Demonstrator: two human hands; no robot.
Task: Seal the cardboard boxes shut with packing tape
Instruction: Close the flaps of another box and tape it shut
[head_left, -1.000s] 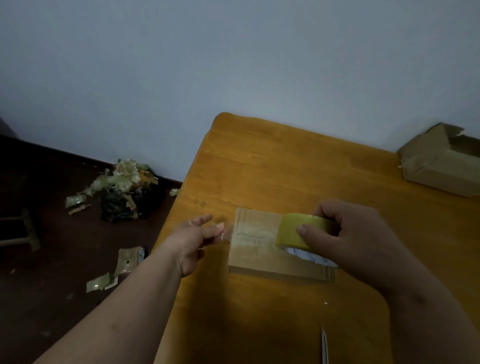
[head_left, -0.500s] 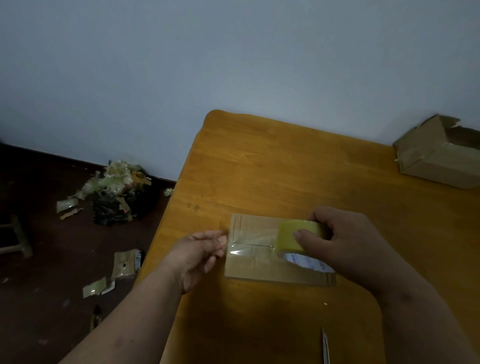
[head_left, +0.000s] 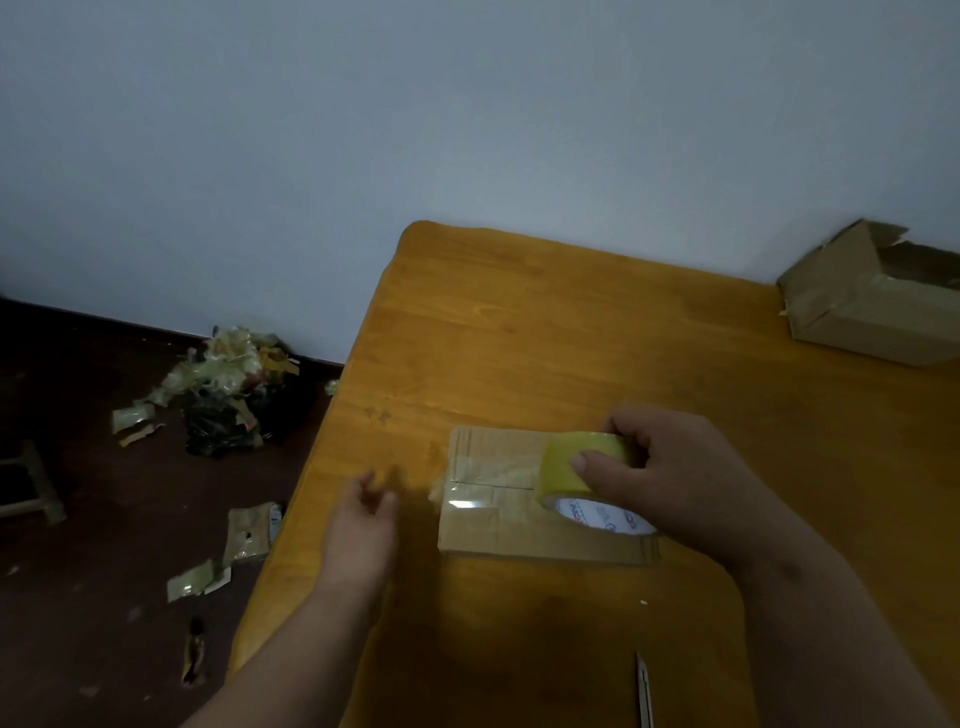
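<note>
A flat cardboard box (head_left: 493, 530) lies on the wooden table (head_left: 545, 338), flaps closed. Clear tape runs from the box's left edge along the centre seam to a yellowish tape roll (head_left: 576, 470) standing on the box's right half. My right hand (head_left: 670, 473) grips that roll, thumb on its face and fingers over its top. Left of the box, my left hand (head_left: 363, 525) hovers a short way from the edge, blurred, fingers loosely spread and holding nothing. The loose tape end sticks out past the box's left edge.
A second cardboard box (head_left: 878, 306) with torn, open flaps sits at the far right of the table. A utility knife (head_left: 644, 691) lies near the front edge. Tape scraps and a rubbish pile (head_left: 228, 395) litter the dark floor to the left.
My left hand let go of the tape end and drew back to the left of the box. The tape now lies stuck along the seam. The roll has stayed put.
</note>
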